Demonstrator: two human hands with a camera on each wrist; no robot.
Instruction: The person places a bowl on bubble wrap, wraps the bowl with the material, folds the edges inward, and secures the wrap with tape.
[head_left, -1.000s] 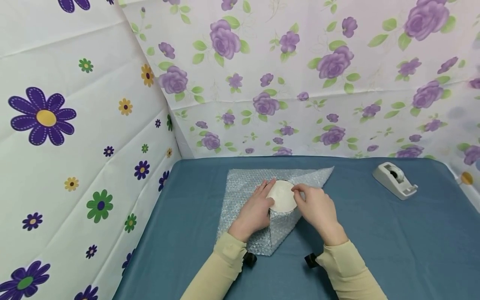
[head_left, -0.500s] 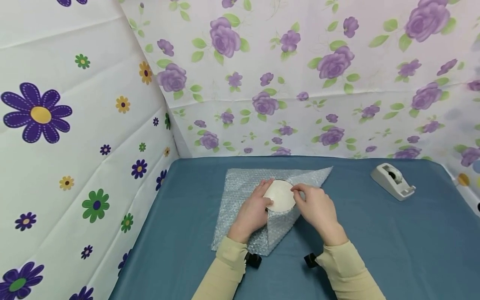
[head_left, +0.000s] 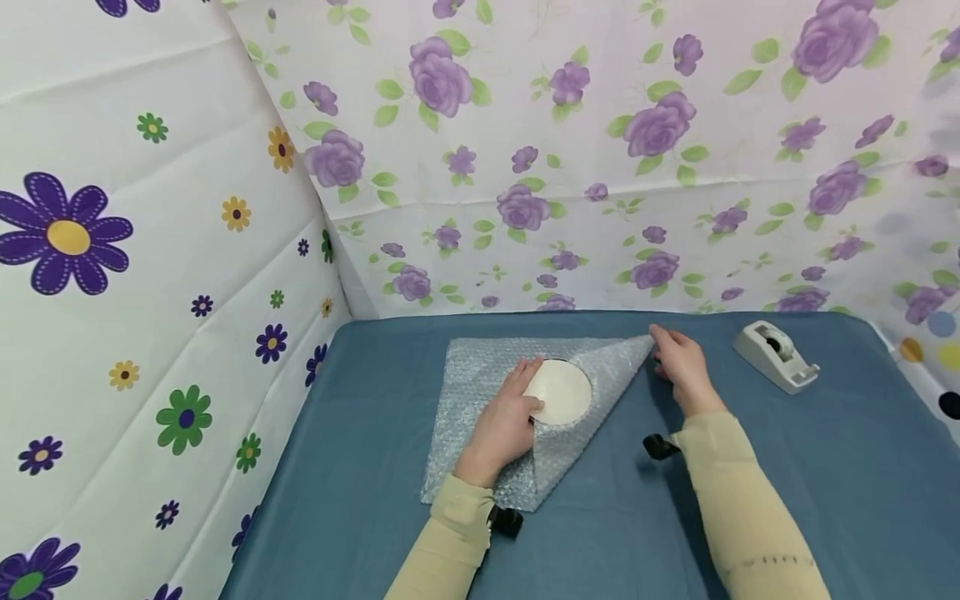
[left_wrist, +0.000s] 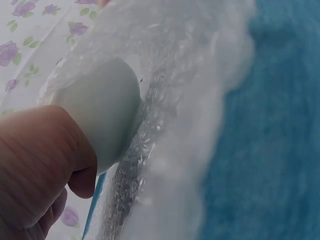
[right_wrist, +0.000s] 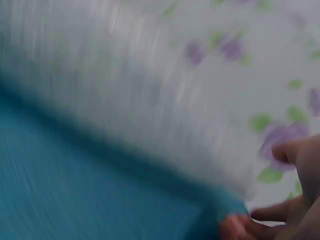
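Observation:
A white round dish (head_left: 559, 392) lies on a sheet of bubble wrap (head_left: 480, 379), whose front corner is folded in against it. My left hand (head_left: 504, 421) holds the dish at its left side. In the left wrist view, the thumb lies over the pale dish (left_wrist: 107, 110) beside the bubble wrap (left_wrist: 175, 125). My right hand (head_left: 681, 362) is at the pointed right corner of the wrap. In the right wrist view, thumb and fingers of my right hand (right_wrist: 295, 195) stand apart near the blurred wrap (right_wrist: 125, 95). Whether they touch it is hard to tell.
A white tape dispenser (head_left: 776, 357) stands at the right rear of the blue-covered table (head_left: 360, 450). Flowered sheets (head_left: 480, 167) hang behind and to the left. A small black device (head_left: 660, 447) is on the right wrist.
My right hand has moved from the dish's right edge out to the wrap's right corner. The left hand stays on the dish. The view has shifted slightly.

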